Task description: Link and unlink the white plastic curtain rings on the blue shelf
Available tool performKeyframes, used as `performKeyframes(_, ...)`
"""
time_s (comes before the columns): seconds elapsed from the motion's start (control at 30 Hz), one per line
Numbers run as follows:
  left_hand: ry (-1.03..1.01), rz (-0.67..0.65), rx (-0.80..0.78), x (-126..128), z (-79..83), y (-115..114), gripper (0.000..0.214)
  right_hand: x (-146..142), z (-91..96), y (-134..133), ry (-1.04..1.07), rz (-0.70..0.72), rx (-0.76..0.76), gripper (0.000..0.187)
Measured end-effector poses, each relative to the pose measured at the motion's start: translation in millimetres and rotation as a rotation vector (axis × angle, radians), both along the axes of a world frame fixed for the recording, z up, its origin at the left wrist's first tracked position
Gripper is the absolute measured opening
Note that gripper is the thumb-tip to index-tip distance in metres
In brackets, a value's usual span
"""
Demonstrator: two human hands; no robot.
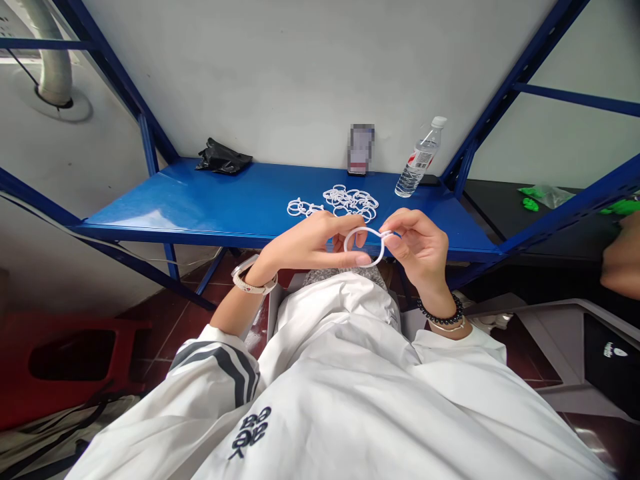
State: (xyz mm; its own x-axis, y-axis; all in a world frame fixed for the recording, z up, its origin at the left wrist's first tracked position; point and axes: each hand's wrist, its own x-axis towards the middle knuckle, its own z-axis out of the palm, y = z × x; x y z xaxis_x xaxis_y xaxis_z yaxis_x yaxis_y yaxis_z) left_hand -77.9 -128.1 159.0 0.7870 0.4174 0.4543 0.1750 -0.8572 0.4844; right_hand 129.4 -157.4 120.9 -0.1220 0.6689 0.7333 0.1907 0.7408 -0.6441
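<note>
Both my hands hold one white plastic ring (379, 257) in front of my chest, just below the edge of the blue shelf (215, 200). My left hand (310, 243) pinches the ring's left side between thumb and fingers. My right hand (420, 247) pinches its right end, where a small clasp sticks out. A pile of several more white rings (345, 201) lies on the shelf just beyond my hands. I wear a white jacket, a watch on the left wrist and a dark bead bracelet on the right.
A clear water bottle (419, 160) stands at the shelf's back right, a crumpled black bag (223, 159) at the back left. A red stool (65, 360) sits on the floor at left. Another person's arm (623, 257) shows at the right edge, near green items (531, 200).
</note>
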Motion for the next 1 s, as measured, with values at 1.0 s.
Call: performKeyframes(1.0, -0.107, 0.066, 0.074, 0.2, -4.9, 2.4, 0.028, 1.4, 7.6, 1.7, -0.357, 0.066, 0.116, 0.026)
